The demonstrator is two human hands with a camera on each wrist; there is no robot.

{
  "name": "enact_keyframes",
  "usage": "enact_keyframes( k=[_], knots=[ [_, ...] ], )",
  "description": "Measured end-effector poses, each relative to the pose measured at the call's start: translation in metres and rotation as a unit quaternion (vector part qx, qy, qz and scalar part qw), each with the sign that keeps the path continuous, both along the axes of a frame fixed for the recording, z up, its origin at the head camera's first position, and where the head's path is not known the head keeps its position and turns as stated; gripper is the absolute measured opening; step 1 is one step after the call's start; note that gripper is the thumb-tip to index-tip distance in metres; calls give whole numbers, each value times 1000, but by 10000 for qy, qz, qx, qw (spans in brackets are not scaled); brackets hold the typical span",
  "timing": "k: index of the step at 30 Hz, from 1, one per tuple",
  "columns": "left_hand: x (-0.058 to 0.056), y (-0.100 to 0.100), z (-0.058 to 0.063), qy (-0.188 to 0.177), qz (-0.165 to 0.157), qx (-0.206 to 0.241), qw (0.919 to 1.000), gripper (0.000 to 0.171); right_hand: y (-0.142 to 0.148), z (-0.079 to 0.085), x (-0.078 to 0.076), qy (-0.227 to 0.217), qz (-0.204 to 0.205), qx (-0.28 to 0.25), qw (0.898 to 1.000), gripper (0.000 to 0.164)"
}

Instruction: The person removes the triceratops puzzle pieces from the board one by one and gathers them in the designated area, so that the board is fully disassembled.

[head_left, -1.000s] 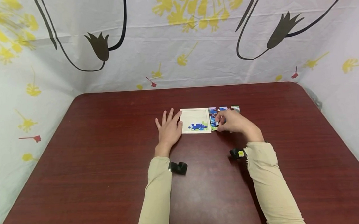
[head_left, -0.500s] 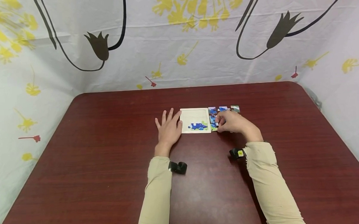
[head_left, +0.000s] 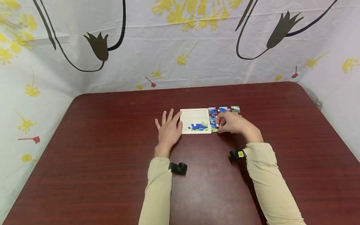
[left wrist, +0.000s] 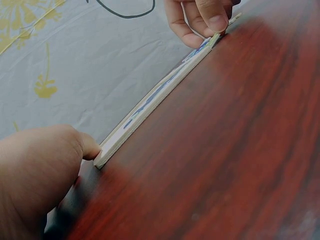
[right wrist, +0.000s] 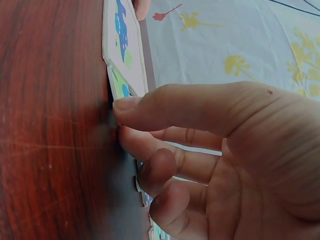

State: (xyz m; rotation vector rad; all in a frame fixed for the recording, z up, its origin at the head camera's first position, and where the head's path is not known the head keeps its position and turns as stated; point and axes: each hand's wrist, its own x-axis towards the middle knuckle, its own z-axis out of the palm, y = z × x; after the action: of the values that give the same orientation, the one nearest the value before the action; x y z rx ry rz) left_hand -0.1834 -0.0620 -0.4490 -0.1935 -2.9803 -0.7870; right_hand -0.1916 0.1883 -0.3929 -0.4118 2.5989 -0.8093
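A square wooden puzzle tray (head_left: 194, 110) lies flat on the table, a blue and green section of picture (head_left: 198, 126) filling its lower right part. My left hand (head_left: 169, 132) rests at the tray's left edge with fingers spread, the thumb (left wrist: 90, 147) touching its corner. Just right of the tray, my right hand (head_left: 235, 123) pinches a green and blue puzzle piece (right wrist: 119, 82) at its edge between thumb and fingers. That piece lies against the tray's right side, partly covered by the thumb. Other puzzle pieces (head_left: 213, 110) stand in a column above it.
More loose pieces lie behind the right hand, among them a blue one (head_left: 224, 109) and a greenish one (head_left: 235, 109); the hand hides some. The dark red table (head_left: 110, 161) extends all around. A patterned white cloth (head_left: 214, 65) hangs beyond its far edge.
Both hands, the tray and the pieces stay practically where they were. Only a very slight shift of the whole head view shows.
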Motion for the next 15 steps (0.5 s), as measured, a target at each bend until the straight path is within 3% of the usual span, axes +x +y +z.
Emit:
enact_keyframes(
  k=[15],
  knots=[
    [0,0,0,12,53,-62,10000,44,-2,0,0,-192,-138,-138,9996,22]
  ],
)
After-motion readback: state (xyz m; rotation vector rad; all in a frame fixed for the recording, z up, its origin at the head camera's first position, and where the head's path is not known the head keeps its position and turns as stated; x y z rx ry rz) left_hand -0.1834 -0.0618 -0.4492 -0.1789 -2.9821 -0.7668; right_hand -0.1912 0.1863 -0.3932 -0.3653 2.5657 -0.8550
